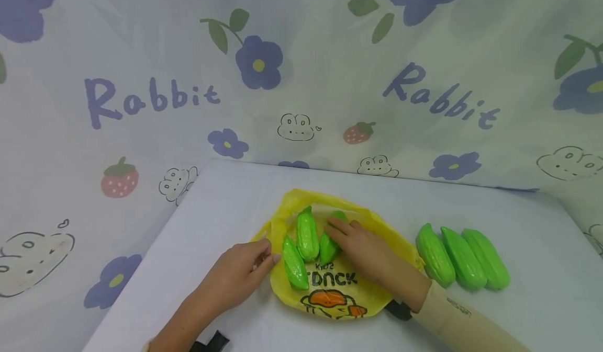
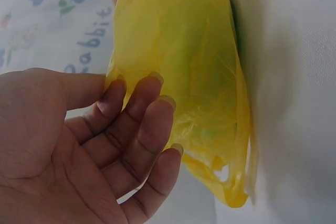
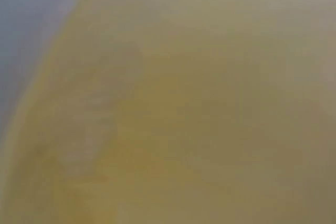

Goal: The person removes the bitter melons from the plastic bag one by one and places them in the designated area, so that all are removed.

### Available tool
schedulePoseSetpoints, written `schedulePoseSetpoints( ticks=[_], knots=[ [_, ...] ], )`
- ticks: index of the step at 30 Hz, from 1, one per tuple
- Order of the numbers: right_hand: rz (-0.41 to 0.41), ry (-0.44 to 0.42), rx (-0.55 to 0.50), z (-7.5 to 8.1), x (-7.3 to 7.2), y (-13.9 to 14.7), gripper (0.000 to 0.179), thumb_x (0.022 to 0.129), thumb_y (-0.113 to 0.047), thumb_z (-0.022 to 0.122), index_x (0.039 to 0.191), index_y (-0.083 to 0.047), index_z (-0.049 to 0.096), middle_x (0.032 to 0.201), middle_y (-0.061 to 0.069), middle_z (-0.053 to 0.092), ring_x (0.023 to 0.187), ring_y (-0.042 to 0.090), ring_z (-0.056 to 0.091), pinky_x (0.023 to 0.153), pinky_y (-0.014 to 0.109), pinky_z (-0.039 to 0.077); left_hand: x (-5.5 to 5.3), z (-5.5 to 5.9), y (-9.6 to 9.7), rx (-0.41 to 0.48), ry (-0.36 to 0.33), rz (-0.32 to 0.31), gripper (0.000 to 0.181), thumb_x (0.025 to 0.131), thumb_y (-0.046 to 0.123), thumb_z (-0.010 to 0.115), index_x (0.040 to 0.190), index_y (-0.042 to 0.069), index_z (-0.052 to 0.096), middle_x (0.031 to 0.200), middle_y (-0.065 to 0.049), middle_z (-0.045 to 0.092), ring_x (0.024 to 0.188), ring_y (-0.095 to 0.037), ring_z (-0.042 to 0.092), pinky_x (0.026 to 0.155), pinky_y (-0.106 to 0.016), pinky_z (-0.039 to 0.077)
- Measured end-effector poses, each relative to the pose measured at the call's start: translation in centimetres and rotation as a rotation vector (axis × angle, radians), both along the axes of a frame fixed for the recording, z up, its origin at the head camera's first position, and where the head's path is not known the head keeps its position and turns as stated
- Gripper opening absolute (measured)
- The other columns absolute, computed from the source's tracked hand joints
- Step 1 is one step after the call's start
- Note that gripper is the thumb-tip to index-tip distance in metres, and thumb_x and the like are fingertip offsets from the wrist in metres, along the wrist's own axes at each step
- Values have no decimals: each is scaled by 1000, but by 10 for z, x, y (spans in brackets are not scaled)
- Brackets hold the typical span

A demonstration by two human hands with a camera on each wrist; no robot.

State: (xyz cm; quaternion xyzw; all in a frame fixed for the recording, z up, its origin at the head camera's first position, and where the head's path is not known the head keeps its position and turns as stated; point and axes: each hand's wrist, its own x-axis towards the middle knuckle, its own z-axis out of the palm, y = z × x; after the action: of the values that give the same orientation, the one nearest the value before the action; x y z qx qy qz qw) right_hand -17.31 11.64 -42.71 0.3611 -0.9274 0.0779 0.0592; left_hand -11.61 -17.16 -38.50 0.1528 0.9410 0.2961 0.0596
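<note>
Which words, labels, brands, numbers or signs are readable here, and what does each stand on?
"Rabbit": twice, on the backdrop.
"KIDS": on the yellow bag; small, last letters unclear.
"DUCK": on the same bag, its U looking upside down; a mark before the D is partly hidden.
Too small to read: a mark on the right sleeve.
No numbers can be read.

I count 6 green vegetables (image 1: 463, 258), 1 yellow bag (image 1: 387, 234), 1 white table (image 1: 235, 197) and my own 2 hands (image 1: 240, 273).
</note>
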Motion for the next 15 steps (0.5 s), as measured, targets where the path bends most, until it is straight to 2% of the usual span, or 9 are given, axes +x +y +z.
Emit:
schedulePoseSetpoints(
  ticks=[5,9,15],
  knots=[
    [4,35,-15,0,2,3,57,92,5,74,146,-5,57,150,11,55,112,31,64,89,40,59,-1,0,0,-1,-3,1,23,105,32,65,86,23,56,66,13,50,58,-5,45,53,-25,41],
    [6,34,7,1,4,4,61,91,6,75,148,-5,56,151,11,54,111,31,64,91,40,58,-1,-1,0,5,-8,8,23,106,33,65,87,23,56,67,12,50,59,-6,46,53,-26,41],
    [7,40,14,1,8,6,55,93,1,75,145,-6,59,150,11,54,109,31,65,90,41,58,-2,-1,0,-6,-3,13,22,105,32,66,87,23,56,66,13,50,59,-6,46,53,-26,41]
  ],
)
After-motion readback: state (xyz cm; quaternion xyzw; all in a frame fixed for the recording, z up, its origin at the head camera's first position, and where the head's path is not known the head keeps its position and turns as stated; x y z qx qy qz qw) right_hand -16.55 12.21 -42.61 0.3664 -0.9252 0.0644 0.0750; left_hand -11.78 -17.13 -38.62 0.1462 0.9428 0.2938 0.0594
